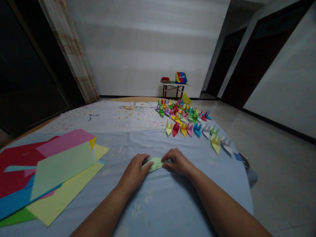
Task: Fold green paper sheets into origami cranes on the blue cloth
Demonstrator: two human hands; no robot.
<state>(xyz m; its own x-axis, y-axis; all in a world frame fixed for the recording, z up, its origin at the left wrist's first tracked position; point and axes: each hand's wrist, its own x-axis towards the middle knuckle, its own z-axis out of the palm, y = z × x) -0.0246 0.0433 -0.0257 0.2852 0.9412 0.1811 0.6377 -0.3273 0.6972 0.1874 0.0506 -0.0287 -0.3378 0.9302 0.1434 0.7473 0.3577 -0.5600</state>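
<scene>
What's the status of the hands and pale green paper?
Left hand, right hand on folded pale green paper. Blue floral cloth beneath. Coloured paper sheets left, apart.

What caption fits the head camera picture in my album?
Left hand and right hand press a pale green paper on a blue cloth, near rows of paper cranes and colored paper sheets.

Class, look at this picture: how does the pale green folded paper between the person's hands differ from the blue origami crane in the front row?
The pale green folded paper lies low and flat, while the blue origami crane stands up with raised wings. The paper is touched by the left hand and right hand, while the crane sits untouched among other cranes. Both are folded paper resting on the blue flowered cloth.
</scene>
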